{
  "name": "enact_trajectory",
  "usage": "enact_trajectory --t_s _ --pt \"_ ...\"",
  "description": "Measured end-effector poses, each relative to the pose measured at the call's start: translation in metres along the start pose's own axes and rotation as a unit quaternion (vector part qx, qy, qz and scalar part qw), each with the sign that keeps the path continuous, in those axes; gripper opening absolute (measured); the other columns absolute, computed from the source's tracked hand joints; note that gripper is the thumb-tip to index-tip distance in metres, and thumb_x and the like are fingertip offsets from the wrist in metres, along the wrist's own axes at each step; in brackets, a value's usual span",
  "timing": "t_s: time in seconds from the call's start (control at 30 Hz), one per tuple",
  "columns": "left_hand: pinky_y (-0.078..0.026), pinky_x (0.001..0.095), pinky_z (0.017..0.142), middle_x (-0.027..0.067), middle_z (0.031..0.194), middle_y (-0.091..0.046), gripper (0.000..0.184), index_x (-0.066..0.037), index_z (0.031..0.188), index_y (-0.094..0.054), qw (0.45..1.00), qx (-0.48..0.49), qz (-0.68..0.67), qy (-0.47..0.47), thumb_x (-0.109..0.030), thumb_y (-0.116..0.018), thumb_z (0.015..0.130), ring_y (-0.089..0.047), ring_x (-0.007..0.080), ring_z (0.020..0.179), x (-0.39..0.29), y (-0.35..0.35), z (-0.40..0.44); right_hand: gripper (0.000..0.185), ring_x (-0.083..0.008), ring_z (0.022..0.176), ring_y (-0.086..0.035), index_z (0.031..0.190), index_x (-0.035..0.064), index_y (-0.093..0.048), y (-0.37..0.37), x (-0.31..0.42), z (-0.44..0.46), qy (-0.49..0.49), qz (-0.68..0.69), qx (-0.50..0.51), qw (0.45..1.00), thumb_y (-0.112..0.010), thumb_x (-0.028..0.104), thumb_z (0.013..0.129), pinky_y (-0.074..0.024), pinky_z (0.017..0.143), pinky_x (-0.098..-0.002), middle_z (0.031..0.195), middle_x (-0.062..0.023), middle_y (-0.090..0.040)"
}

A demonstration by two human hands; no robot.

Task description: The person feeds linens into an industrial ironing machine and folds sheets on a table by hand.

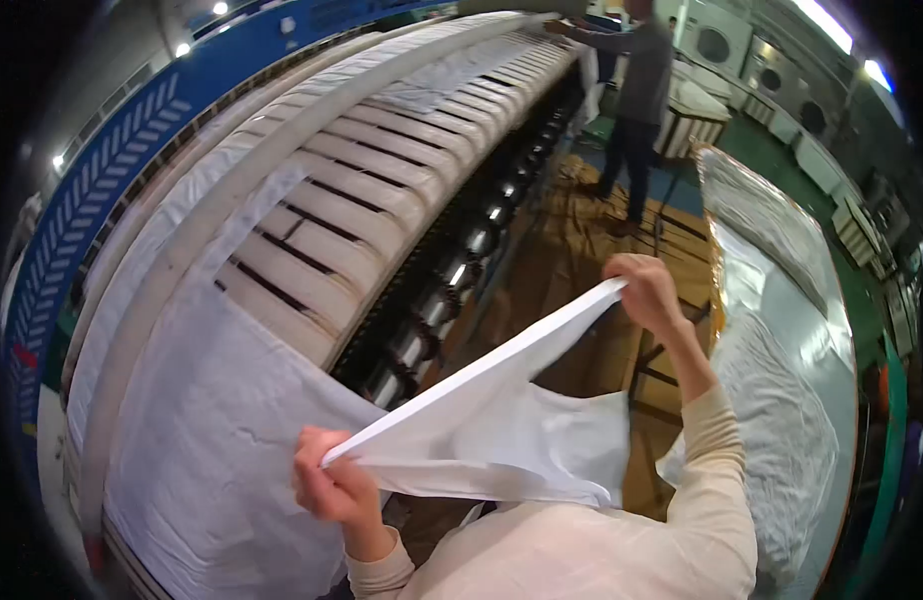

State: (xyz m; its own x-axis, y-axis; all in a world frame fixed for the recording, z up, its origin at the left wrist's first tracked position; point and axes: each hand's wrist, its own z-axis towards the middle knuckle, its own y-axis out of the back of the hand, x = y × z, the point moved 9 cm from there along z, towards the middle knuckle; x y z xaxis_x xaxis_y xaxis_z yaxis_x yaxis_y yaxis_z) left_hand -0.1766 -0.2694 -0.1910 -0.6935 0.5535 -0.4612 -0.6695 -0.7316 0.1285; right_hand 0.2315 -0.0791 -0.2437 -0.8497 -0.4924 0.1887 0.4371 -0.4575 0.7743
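Evidently, the cloth (572, 425) is stretched in the air before the person's chest, beside the belts (377, 190). The left hand (332, 480) has its fingers closed on one end of the top edge; the right hand (647, 295), higher and farther out, pinches the other end. That edge runs straight and tight between them, while the lower part hangs in slack folds.

To handle it well, I'd judge, pull evenly from both ends, hold close to the corners, and let the folds drop open without twisting. Level hands would serve better than this slant.

A smooth sheet (222, 430) covers the near belts, just beyond the left hand; whether the two touch, I cannot tell. Dark rollers (458, 272) line the machine's side, close enough to catch a loose corner. The bar (174, 258) crosses above the belts. Rightward, a table (822, 345) bears crumpled linen (762, 440), which limits elbow room. A co-worker (639, 100) stands at the far end.
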Motion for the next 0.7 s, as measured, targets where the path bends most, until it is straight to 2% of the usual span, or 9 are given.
enact_trajectory --t_s 0.1,0.2,0.3,0.5,0.53,0.57,0.6,0.67,0.7 --pt "-0.042 0.0352 0.054 0.0095 0.071 -0.059 0.017 0.0 0.082 -0.055 0.994 0.061 0.09 0.003 -0.012 -0.05 0.094 -0.056 0.0247 0.058 0.011 -0.008 0.002 0.011 -0.0232 0.083 -0.065 0.094 0.0057 -0.065 -0.006 -0.056 -0.001 -0.154 0.179 -0.012 0.972 -0.062 0.002 0.085 -0.0492 0.075 -0.0295 0.085 -0.0076 -0.066" --pt "-0.043 0.0348 0.054 0.0082 0.074 -0.062 0.016 -0.003 0.084 -0.057 0.98 0.118 0.162 0.001 -0.014 -0.051 0.094 -0.059 0.0256 0.059 0.022 -0.024 0.003 0.009 -0.0142 0.076 -0.06 0.097 0.0036 -0.063 -0.019 -0.102 0.008 -0.178 0.271 -0.125 0.938 -0.062 0.01 0.091 -0.046 0.07 -0.0249 0.081 -0.0019 -0.063" --pt "-0.043 0.036 0.061 0.0066 0.076 -0.063 0.024 -0.004 0.085 -0.059 0.961 0.14 0.239 0.023 -0.022 -0.048 0.097 -0.06 0.0252 0.065 0.04 -0.034 0.0 0.014 -0.0074 0.073 -0.055 0.095 0.0039 -0.063 -0.045 -0.157 0.03 -0.199 0.51 -0.193 0.815 -0.063 0.017 0.093 -0.0427 0.065 -0.023 0.081 0.003 -0.061" --pt "-0.043 0.0387 0.057 0.0091 0.076 -0.064 0.033 -0.004 0.084 -0.06 0.934 0.137 0.331 0.012 -0.026 -0.042 0.1 -0.06 0.0288 0.064 0.07 -0.058 0.019 0.029 -0.0007 0.055 -0.031 0.079 0.0105 -0.055 -0.056 -0.138 0.164 -0.173 0.413 -0.32 0.835 -0.056 0.032 0.098 -0.0221 0.049 -0.023 0.062 0.0078 -0.038" --pt "-0.043 0.0394 0.057 0.0092 0.074 -0.063 0.031 -0.004 0.083 -0.06 0.922 0.121 0.368 -0.02 -0.026 -0.045 0.099 -0.059 0.0289 0.062 0.069 -0.057 0.029 0.033 -0.0022 0.057 -0.027 0.076 0.0093 -0.051 -0.06 -0.141 0.192 -0.11 0.385 -0.334 0.853 -0.055 0.033 0.098 -0.0211 0.05 -0.0238 0.062 0.0069 -0.034" --pt "-0.043 0.04 0.056 0.0093 0.072 -0.062 0.029 -0.004 0.082 -0.059 0.908 0.104 0.403 -0.051 -0.026 -0.048 0.098 -0.059 0.0291 0.061 0.068 -0.055 0.039 0.035 -0.004 0.059 -0.025 0.075 0.0085 -0.049 -0.057 -0.136 0.216 -0.106 0.293 -0.368 0.876 -0.055 0.034 0.098 -0.0223 0.051 -0.0248 0.064 0.0067 -0.032" --pt "-0.043 0.0406 0.055 0.0103 0.071 -0.062 0.027 -0.003 0.082 -0.059 0.902 0.069 0.425 -0.038 -0.023 -0.048 0.097 -0.058 0.0305 0.06 0.073 -0.042 0.05 0.036 -0.0053 0.06 -0.026 0.076 0.0077 -0.05 -0.057 -0.125 0.245 -0.108 0.311 -0.355 0.875 -0.055 0.035 0.098 -0.0244 0.053 -0.0243 0.065 0.0064 -0.034" --pt "-0.043 0.0403 0.053 0.0118 0.069 -0.062 0.023 -0.002 0.081 -0.06 0.877 0.034 0.477 -0.049 -0.017 -0.05 0.095 -0.057 0.032 0.058 0.075 -0.028 0.074 0.028 -0.0062 0.06 -0.039 0.082 0.0053 -0.058 -0.057 -0.105 0.296 -0.059 0.278 -0.437 0.853 -0.057 0.029 0.096 -0.0347 0.053 -0.0251 0.065 0.0024 -0.046" --pt "-0.044 0.0394 0.053 0.0123 0.068 -0.062 0.02 -0.002 0.081 -0.06 0.858 0.037 0.506 -0.074 -0.014 -0.051 0.093 -0.057 0.032 0.056 0.077 -0.029 0.086 0.025 -0.0086 0.061 -0.043 0.083 0.0041 -0.059 -0.087 -0.117 0.326 -0.086 0.3 -0.363 0.878 -0.059 0.026 0.094 -0.0384 0.054 -0.0273 0.064 -0.0017 -0.049"
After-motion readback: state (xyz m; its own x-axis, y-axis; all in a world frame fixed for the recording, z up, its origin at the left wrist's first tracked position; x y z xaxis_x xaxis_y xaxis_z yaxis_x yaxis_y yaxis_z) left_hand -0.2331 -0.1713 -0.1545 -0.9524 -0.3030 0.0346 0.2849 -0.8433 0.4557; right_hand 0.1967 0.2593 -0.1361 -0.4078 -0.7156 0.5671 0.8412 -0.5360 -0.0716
